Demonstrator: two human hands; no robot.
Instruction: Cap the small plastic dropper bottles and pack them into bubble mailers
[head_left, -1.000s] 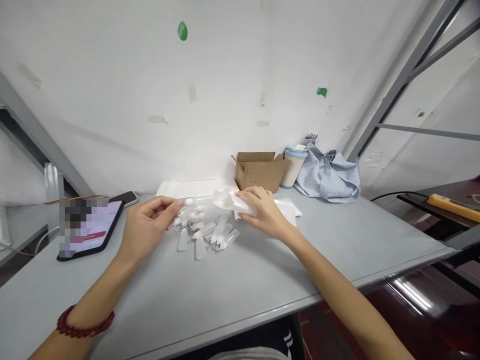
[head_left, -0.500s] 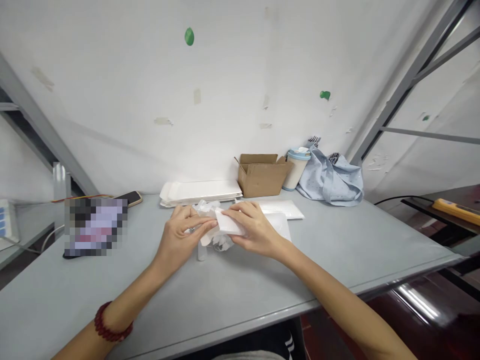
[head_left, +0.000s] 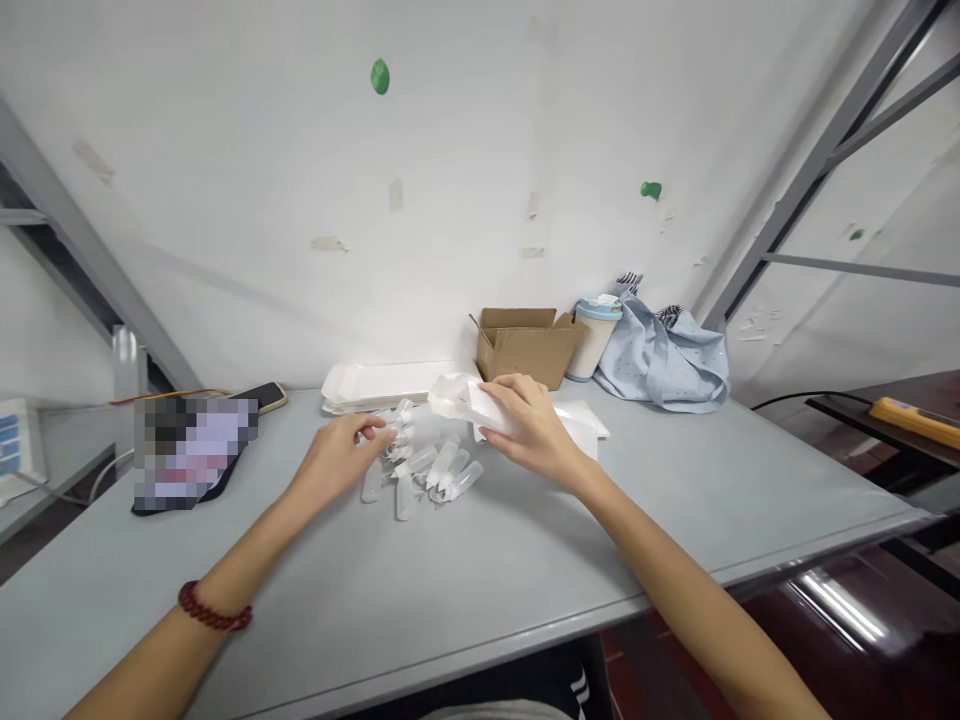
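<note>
My right hand [head_left: 529,425] is wrapped round a small white paper box [head_left: 487,410], held tilted just above the table with its open, flared end pointing left. Over the left edge of the pile, my left hand [head_left: 345,450] has thumb and fingertips pressed together; whatever lies between them is hidden. Several small translucent plastic tubes [head_left: 405,495] with white ends lie heaped on the grey table between my hands. Beneath and beyond my right hand lie flat white packets [head_left: 581,425], partly covered by it.
Flat white cartons [head_left: 405,382] are stacked along the wall. Right of them stand an open brown cardboard box [head_left: 529,358], a cup with a blue lid [head_left: 596,335] and a light blue cloth bag [head_left: 667,365]. A phone [head_left: 268,396] and a blurred-out object [head_left: 195,455] lie at left.
My left hand has let go of the white box and moved left to the tubes. My right hand has shifted slightly right and up with the box, leaving the heap of tubes in sight.
</note>
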